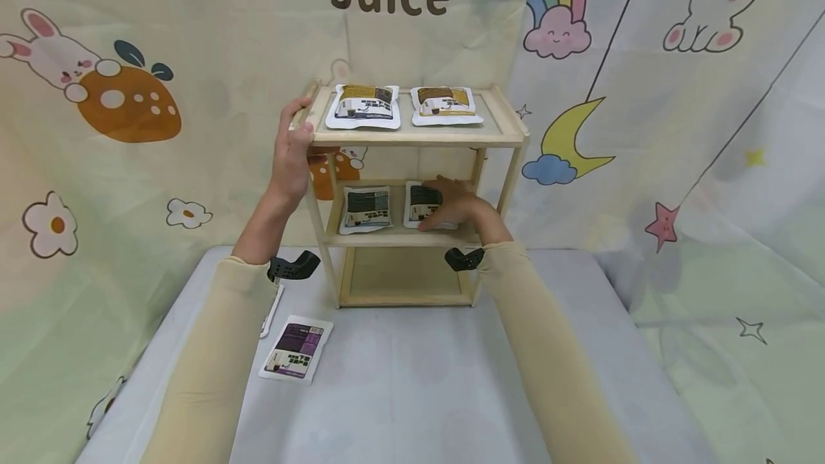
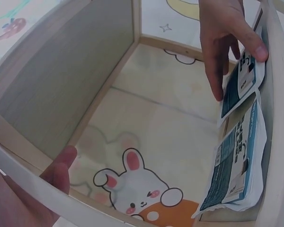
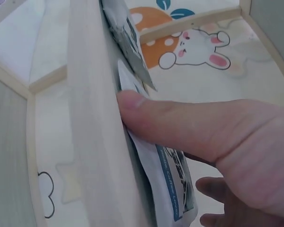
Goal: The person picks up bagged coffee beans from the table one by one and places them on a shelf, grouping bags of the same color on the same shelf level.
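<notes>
My left hand grips the top left side of a small wooden shelf rack, its fingers wrapped round the frame. On the middle tier, my right hand lies over the right-hand teal-labelled white pouch. In the right wrist view the thumb touches the pouch's near edge by the shelf rail, and the other fingers are spread apart from it. A second teal-labelled pouch lies beside it, to its left in the head view.
Two yellow-and-brown-labelled pouches, left and right, lie on the top tier. A purple-labelled pouch rests on the white table, with another white pouch partly hidden behind the left wrist. A printed cloth hangs behind.
</notes>
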### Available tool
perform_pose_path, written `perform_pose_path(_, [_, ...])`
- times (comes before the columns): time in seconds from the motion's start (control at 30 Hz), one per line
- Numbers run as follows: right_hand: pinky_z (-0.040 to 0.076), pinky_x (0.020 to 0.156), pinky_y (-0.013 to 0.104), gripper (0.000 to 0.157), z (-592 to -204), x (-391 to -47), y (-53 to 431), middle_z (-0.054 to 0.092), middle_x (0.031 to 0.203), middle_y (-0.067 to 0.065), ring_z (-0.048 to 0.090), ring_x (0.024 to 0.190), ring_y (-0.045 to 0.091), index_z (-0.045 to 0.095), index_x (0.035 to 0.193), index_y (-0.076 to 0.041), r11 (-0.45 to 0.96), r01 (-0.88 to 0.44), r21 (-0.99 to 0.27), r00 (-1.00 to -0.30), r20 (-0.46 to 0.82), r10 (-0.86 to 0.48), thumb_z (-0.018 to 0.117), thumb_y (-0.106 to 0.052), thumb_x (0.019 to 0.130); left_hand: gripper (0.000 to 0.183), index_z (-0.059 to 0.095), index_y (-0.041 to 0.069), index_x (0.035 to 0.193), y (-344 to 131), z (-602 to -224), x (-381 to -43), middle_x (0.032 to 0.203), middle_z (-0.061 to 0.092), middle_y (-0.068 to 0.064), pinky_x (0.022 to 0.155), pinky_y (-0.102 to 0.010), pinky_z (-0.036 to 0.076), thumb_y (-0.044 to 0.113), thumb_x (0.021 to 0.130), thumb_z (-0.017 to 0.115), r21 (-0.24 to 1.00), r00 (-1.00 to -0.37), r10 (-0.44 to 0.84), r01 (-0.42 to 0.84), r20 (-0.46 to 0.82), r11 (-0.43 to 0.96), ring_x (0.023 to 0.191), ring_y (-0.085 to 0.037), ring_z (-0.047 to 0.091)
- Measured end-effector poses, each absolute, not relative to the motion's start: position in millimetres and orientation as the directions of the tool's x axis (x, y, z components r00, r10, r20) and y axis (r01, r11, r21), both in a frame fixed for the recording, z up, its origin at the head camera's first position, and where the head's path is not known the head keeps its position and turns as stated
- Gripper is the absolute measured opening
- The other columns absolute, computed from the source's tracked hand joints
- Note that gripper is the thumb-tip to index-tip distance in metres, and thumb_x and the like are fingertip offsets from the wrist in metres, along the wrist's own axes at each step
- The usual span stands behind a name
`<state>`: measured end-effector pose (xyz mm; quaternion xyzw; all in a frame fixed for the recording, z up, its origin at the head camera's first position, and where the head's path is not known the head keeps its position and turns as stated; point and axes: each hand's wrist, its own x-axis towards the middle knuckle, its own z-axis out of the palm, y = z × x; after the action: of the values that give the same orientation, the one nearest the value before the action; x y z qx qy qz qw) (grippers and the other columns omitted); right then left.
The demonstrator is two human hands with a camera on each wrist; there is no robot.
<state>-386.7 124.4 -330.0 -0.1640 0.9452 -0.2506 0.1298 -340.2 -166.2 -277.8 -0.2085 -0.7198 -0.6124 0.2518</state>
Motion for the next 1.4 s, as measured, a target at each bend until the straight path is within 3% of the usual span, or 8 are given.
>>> perform_pose_path(0.43, [0.033, 0.105, 0.047, 0.082, -334.0, -360.5, 123.5, 0.034, 0.151, 0.010, 0.033, 0.136, 0.031, 0.039, 0.148, -0.014, 0.750, -0.359, -0.556, -0.909, 0.026, -0.416, 0.078, -0.034, 0.079, 0.058, 0.031, 0.021, 0.146, -166.5, -278.6, -341.6, 0.129, 0.042, -0.017, 0.072, -0.037, 0.041, 0.042, 0.093, 0.034, 0.780, -0.789, -0.015, 0.604, 0.614, 0.166, 0.088, -0.025, 0.054])
perform_pose_path(0.6, [0.037, 0.101, 0.048, 0.065, -326.5, -334.3, 127.1, 0.045, 0.143, 0.013, 0.042, 0.130, 0.033, 0.047, 0.142, -0.007, 0.690, -0.469, -0.552, -0.872, 0.166, -0.460, 0.073, -0.030, 0.086, 0.057, 0.030, 0.020, 0.146, -166.2, -278.8, -341.3, 0.128, 0.043, -0.017, 0.071, -0.035, 0.041, 0.042, 0.093, 0.033, 0.777, -0.787, -0.010, 0.607, 0.617, 0.168, 0.088, -0.025, 0.053])
perform_pose_path(0.83, [0.047, 0.088, 0.046, 0.042, -310.5, -285.9, 140.4, 0.060, 0.125, 0.007, 0.056, 0.113, 0.031, 0.060, 0.127, -0.008, 0.538, -0.561, -0.629, -0.823, 0.355, -0.443, 0.070, -0.024, 0.090, 0.058, 0.030, 0.019, 0.146, -166.0, -279.3, -341.4, 0.125, 0.045, -0.016, 0.070, -0.035, 0.041, 0.042, 0.093, 0.034, 0.770, -0.779, -0.008, 0.617, 0.627, 0.162, 0.086, -0.026, 0.054])
perform_pose_path(1.0, [0.050, 0.080, 0.036, 0.026, -308.2, -269.9, 157.9, 0.067, 0.109, 0.007, 0.062, 0.095, 0.020, 0.066, 0.115, -0.005, 0.432, -0.638, -0.638, -0.770, 0.537, -0.345, 0.068, -0.010, 0.090, 0.058, 0.030, 0.019, 0.147, -166.5, -278.9, -341.4, 0.125, 0.046, -0.016, 0.070, -0.034, 0.041, 0.042, 0.093, 0.034, 0.772, -0.782, -0.007, 0.614, 0.624, 0.165, 0.086, -0.026, 0.055])
perform_pose_path(1.2, [0.047, 0.070, 0.021, 0.011, -296.2, -264.1, 172.1, 0.068, 0.090, 0.017, 0.059, 0.078, 0.009, 0.067, 0.099, 0.008, 0.393, -0.725, -0.566, -0.635, 0.770, -0.060, 0.063, 0.004, 0.089, 0.058, 0.030, 0.021, 0.146, -166.9, -277.9, -341.3, 0.125, 0.046, -0.017, 0.071, -0.035, 0.041, 0.044, 0.093, 0.033, 0.779, -0.788, -0.016, 0.605, 0.616, 0.167, 0.088, -0.030, 0.054])
perform_pose_path(1.3, [0.046, 0.070, 0.020, 0.011, -282.8, -259.8, 175.0, 0.065, 0.088, 0.024, 0.057, 0.075, 0.005, 0.063, 0.097, 0.014, 0.399, -0.727, -0.558, -0.585, 0.809, 0.065, 0.059, 0.008, 0.089, 0.059, 0.030, 0.021, 0.146, -166.9, -278.3, -341.5, 0.126, 0.045, -0.017, 0.071, -0.037, 0.041, 0.044, 0.092, 0.033, 0.778, -0.788, -0.012, 0.605, 0.615, 0.173, 0.090, -0.033, 0.053])
perform_pose_path(1.4, [0.046, 0.071, 0.020, 0.015, -272.3, -258.3, 177.3, 0.063, 0.093, 0.027, 0.057, 0.076, 0.004, 0.061, 0.100, 0.016, 0.407, -0.692, -0.596, -0.589, 0.793, 0.157, 0.059, 0.006, 0.090, 0.059, 0.030, 0.021, 0.147, -166.6, -278.8, -342.5, 0.128, 0.044, -0.016, 0.071, -0.037, 0.041, 0.045, 0.093, 0.033, 0.775, -0.786, -0.006, 0.607, 0.618, 0.175, 0.091, -0.034, 0.051])
